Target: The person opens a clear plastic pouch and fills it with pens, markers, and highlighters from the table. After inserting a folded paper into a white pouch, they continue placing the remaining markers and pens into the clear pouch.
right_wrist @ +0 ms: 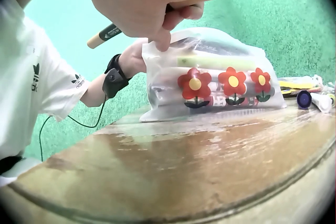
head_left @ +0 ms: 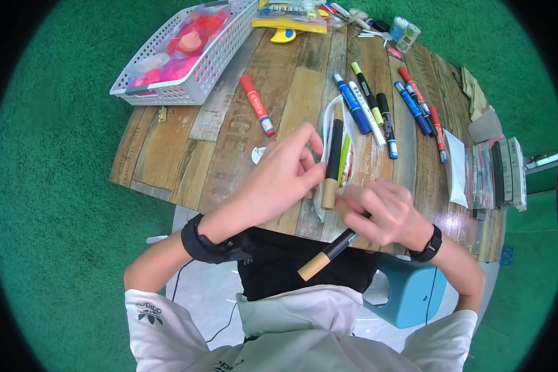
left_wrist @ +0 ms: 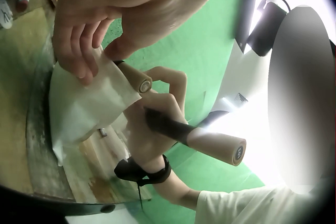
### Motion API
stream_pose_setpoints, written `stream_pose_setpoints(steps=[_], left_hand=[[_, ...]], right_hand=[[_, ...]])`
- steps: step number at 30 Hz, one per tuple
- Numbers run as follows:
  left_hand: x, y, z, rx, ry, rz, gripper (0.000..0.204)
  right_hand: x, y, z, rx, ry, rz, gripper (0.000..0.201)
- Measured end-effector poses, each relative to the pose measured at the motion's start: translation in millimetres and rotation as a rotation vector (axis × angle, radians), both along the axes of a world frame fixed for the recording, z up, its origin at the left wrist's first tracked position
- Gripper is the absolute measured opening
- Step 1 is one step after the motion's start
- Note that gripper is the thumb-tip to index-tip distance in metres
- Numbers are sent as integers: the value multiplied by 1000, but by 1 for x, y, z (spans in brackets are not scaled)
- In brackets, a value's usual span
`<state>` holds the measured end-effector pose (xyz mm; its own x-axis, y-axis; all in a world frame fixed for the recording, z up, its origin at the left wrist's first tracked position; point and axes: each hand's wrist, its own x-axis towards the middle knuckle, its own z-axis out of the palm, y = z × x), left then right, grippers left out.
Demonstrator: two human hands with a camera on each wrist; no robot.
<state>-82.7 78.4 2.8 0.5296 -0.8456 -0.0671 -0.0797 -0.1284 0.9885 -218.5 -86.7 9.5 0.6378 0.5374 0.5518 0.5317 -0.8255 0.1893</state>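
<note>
A frosted white pouch with red flowers stands upright on the table, its mouth open. My left hand pinches the near-left edge of the pouch between thumb and fingers. Inside lie several pens, among them a black marker with tan ends, which sticks up at the mouth, and a lime-green one. In my right hand I grip a second black marker with a tan end, tilted down toward my lap. A fingertip of that hand is right at the pouch's rim in the right wrist view.
Several blue, black, white and red markers lie beyond the pouch and to its right. A red marker lies to the left. At the back left stands a white basket of pink things. Packets line the right edge.
</note>
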Motion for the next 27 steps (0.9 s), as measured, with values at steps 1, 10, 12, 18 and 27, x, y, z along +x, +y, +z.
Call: stream_pose_setpoints(steps=[1,10,12,18,27], left_hand=[[0,2,0,-17,-78,-12,12],[-1,17,4,30,81,-147,13],[-1,17,4,33,25,-169,17],[-5,15,-12,39,33,-204,36],[-9,5,-14,-85,-158,-261,45]], right_hand=[[-1,-1,-1,-6,30,-1,15],[-1,0,-6,5,15,-34,18],[-1,-2,-9,17,8,-36,18],[-5,-4,-7,42,28,-70,17],[-18,-7,-3,121,116,-115,17]])
